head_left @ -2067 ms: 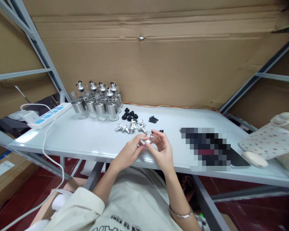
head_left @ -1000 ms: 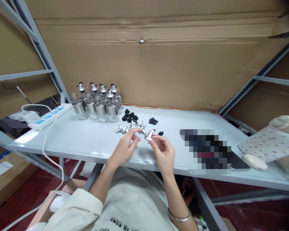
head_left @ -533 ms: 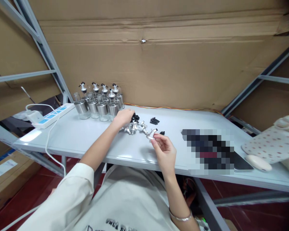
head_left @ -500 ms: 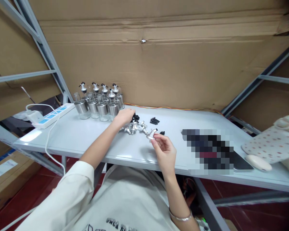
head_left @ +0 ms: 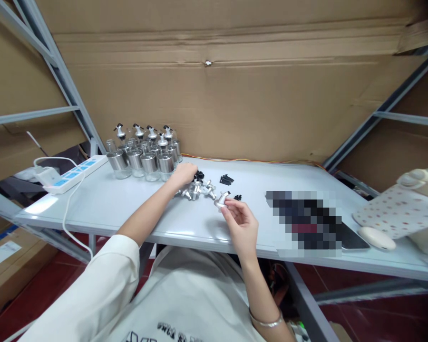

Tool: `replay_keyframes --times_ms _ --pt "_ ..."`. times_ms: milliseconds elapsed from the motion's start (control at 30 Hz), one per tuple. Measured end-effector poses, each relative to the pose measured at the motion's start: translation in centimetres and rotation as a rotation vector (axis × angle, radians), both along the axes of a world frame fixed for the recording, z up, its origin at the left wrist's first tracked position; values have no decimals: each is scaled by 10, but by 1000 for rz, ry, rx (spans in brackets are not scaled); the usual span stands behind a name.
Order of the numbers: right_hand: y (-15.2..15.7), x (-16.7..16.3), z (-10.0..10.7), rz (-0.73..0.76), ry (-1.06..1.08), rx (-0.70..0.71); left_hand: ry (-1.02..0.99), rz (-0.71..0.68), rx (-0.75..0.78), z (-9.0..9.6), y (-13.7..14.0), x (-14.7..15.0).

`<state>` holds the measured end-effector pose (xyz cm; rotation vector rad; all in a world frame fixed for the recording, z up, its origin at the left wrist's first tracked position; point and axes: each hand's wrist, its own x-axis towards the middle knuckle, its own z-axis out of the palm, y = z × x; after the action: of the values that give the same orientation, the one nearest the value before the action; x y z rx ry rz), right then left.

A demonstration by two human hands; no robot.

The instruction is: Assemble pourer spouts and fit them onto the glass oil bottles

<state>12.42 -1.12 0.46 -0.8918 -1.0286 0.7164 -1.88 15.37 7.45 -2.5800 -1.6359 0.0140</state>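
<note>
In my right hand [head_left: 243, 225] a silver pour spout [head_left: 221, 199] with a small black tip is pinched between thumb and fingers, above the table's front half. My left hand [head_left: 185, 175] reaches to the black round parts [head_left: 199, 175] lying behind a heap of silver spouts [head_left: 197, 189]. Its fingers look curled downward, and the back of the hand hides what they hold, if anything. Just left of it stand several glass bottles with steel sleeves [head_left: 149, 163]; some at the back carry silver spouts with black levers [head_left: 151, 131].
Thin black pieces [head_left: 226, 179] and small black bits [head_left: 238, 197] lie on the white table [head_left: 178, 218]. At left is a power strip [head_left: 76, 175] with a plugged charger. To the right are a blurred dark flat object [head_left: 353, 240], a cream oval object [head_left: 377, 238] and a spotted container [head_left: 388, 211].
The view has shifted slightly. My left hand's fingers, stretched over the black parts before, now look more bent downward. My right hand keeps the spout in nearly the same place.
</note>
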Motion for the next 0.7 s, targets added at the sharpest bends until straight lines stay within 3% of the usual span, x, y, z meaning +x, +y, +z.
replay_keyframes --times_ms 133,233,333,400,500,600,700 --pt "1 0 -1 -13 -2 -2 -60 14 57 19 -9 -5" --pt "1 0 -1 -32 3 -8 -152 4 131 36 -37 -12" --pt "0 0 -1 -52 15 -5 -514 -47 196 37 -81 -15" --pt "0 0 0 -65 16 -3 -773 -96 204 23 -109 -13" --pt "-1 0 3 -106 18 -10 -1068 -192 134 -13 -133 -4" --pt "-2 0 5 -168 72 -23 -1276 -245 -10 -46 -140 3" --pt "-1 1 4 -164 141 -34 -1443 -233 -218 -62 -143 5"
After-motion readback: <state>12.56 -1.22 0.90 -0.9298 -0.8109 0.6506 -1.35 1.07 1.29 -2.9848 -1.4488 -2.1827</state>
